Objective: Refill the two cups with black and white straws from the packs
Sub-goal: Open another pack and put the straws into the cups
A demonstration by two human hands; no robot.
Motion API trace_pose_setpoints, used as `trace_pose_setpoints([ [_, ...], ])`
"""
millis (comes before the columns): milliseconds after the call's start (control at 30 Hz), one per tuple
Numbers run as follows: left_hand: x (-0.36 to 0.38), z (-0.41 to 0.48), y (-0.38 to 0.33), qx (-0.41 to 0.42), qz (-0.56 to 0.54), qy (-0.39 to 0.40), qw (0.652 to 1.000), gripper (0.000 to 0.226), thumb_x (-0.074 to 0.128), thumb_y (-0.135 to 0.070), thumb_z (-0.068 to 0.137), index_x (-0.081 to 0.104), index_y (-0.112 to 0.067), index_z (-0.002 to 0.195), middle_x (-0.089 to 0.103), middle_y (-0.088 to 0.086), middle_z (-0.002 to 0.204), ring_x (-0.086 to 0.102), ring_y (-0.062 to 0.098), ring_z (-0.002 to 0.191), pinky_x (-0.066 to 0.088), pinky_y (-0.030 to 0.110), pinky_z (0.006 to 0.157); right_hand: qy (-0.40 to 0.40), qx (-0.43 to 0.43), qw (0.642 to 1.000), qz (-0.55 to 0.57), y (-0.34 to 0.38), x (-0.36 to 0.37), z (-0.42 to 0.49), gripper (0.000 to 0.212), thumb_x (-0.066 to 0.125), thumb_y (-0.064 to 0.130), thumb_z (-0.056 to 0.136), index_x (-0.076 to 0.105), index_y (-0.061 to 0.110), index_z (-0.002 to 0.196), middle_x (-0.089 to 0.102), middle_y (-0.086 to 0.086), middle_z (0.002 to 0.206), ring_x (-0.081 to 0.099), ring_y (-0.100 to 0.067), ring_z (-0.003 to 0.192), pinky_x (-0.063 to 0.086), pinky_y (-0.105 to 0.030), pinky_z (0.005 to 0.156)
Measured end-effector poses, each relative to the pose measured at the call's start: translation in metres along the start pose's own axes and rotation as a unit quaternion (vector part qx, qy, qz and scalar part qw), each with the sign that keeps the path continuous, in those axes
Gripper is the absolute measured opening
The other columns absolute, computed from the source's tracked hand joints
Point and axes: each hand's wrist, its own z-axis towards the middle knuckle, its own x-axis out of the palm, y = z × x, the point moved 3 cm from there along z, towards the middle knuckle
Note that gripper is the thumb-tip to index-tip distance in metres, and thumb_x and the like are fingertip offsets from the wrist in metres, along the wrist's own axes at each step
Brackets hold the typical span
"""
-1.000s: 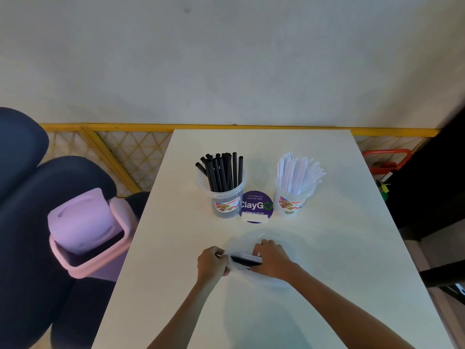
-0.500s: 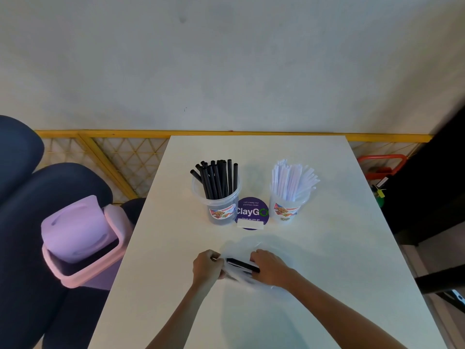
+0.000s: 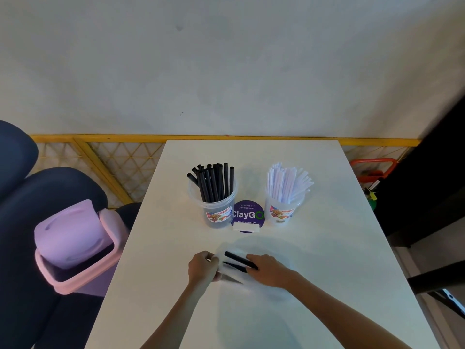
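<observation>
Two clear cups stand mid-table: the left cup (image 3: 218,217) holds several black straws (image 3: 214,182), the right cup (image 3: 281,213) holds several white straws (image 3: 286,182). Nearer to me a clear plastic pack (image 3: 232,273) lies on the white table (image 3: 327,248) with a few black straws (image 3: 237,259) showing in it. My left hand (image 3: 202,267) pinches the pack's left end. My right hand (image 3: 268,269) grips the black straws through or inside the pack; its fingertips are hidden.
A round purple "ClayGo" sign (image 3: 247,215) stands between the cups. A pink swing-lid bin (image 3: 73,245) sits left of the table beside dark blue seats (image 3: 37,192). A yellow railing (image 3: 100,157) runs behind, and dark furniture (image 3: 432,177) stands at the right.
The view has tilted, so the table sits lower in frame. Both hands keep hold of the pack; the black straws now show at a slant, more exposed between the hands.
</observation>
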Motion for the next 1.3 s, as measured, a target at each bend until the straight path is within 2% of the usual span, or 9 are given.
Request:
trace_pose_setpoints([
  [200,0.000,-0.002,-0.004,0.000,0.100,0.039,0.994,0.009,0.047,-0.005,0.073,0.054,-0.009,0.068,0.059,0.005,0.059,0.055,0.019,0.039,0.055,0.028,0.060,-0.075,0.036,0.966,0.246,0.006,-0.022,-0.008,0.016,0.047,0.020,0.081,0.051,0.022,0.066,0.044,0.004,0.058,0.039,-0.012,0.053,0.031,-0.018,0.050],
  [333,-0.001,-0.002,-0.006,0.007,0.153,0.071,0.986,0.006,0.047,-0.009,0.071,0.053,-0.010,0.069,0.061,0.005,0.061,0.057,0.021,0.047,0.057,0.033,0.065,-0.106,0.029,0.909,0.401,0.014,-0.045,-0.010,0.015,0.038,0.017,0.057,0.052,0.014,0.061,0.034,0.007,0.040,0.030,-0.011,0.039,0.025,-0.017,0.040],
  [500,-0.005,-0.007,-0.029,0.105,0.282,0.027,0.953,0.036,0.060,-0.032,0.083,0.056,-0.011,0.112,0.056,0.006,0.106,0.054,0.023,0.101,0.040,0.026,0.078,-0.064,0.022,0.819,0.570,0.027,-0.077,-0.011,0.013,0.038,0.012,0.064,0.049,0.012,0.070,0.028,0.006,0.043,0.022,-0.007,0.034,0.021,-0.015,0.037],
  [567,-0.006,-0.016,-0.052,0.199,0.222,-0.014,0.954,0.038,0.061,-0.026,0.085,0.056,-0.009,0.118,0.054,0.009,0.114,0.052,0.023,0.109,0.039,0.026,0.086,-0.042,0.018,0.781,0.623,0.027,-0.086,-0.013,0.020,0.031,0.006,0.079,0.049,0.012,0.073,0.030,0.007,0.042,0.024,-0.006,0.033,0.024,-0.016,0.035],
  [700,-0.004,-0.041,-0.112,0.319,0.027,-0.015,0.947,0.018,0.058,-0.012,0.089,0.063,-0.005,0.104,0.063,0.000,0.093,0.060,0.016,0.086,0.049,0.022,0.081,0.003,0.010,0.736,0.677,0.033,-0.096,-0.019,0.025,0.027,0.004,0.081,0.051,0.010,0.076,0.032,0.006,0.044,0.026,-0.006,0.034,0.026,-0.017,0.034],
  [800,0.007,-0.045,-0.145,0.267,-0.085,0.077,0.957,0.019,0.059,-0.020,0.090,0.060,-0.011,0.107,0.065,0.001,0.091,0.062,0.016,0.085,0.049,0.025,0.083,0.037,-0.004,0.732,0.681,0.039,-0.098,-0.026,0.027,0.026,0.006,0.080,0.053,0.010,0.075,0.031,0.006,0.045,0.025,-0.006,0.035,0.024,-0.016,0.035],
  [1000,0.037,-0.043,-0.160,0.175,-0.100,0.176,0.963,0.030,0.059,-0.026,0.090,0.051,-0.012,0.065,0.056,0.000,0.059,0.052,0.015,0.056,0.046,0.031,0.065,0.055,-0.016,0.743,0.667,0.039,-0.098,-0.039,0.025,0.024,0.007,0.082,0.046,0.012,0.071,0.035,0.005,0.047,0.027,-0.005,0.035,0.025,-0.015,0.036],
  [1167,0.054,-0.040,-0.153,0.142,-0.104,0.207,0.962,0.026,0.050,-0.022,0.096,0.061,0.001,0.090,0.063,0.017,0.083,0.059,0.025,0.069,0.052,0.038,0.077,0.051,-0.003,0.743,0.668,0.023,-0.097,-0.048,0.024,0.026,0.009,0.085,0.047,0.012,0.073,0.044,0.003,0.052,0.031,-0.006,0.039,0.030,-0.016,0.040],
  [1300,0.060,-0.035,-0.155,0.118,-0.131,0.210,0.962,0.024,0.046,-0.020,0.097,0.063,-0.005,0.089,0.066,0.022,0.094,0.064,0.030,0.079,0.053,0.043,0.084,0.056,0.021,0.745,0.664,0.011,-0.093,-0.051,0.014,0.029,0.011,0.087,0.043,0.010,0.091,0.050,0.002,0.054,0.035,-0.007,0.039,0.034,-0.017,0.040],
])
